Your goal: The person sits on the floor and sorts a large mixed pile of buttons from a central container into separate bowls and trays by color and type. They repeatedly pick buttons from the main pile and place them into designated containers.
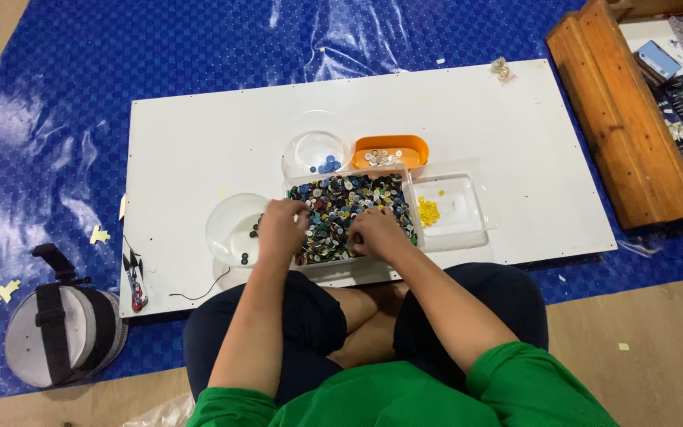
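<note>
You sit cross-legged before a white board; one clear tray of mixed buttons lies at its near edge, and both your hands are in it; your left hand rests at the tray's left end, fingers curled down into the buttons, your right hand near the middle, fingers bent among them; whether either pinches a button is hidden. Around the tray stand four smaller dishes: a clear bowl of dark buttons left, a clear bowl of blue ones behind, an orange dish behind, a clear tray of yellow ones right.
</note>
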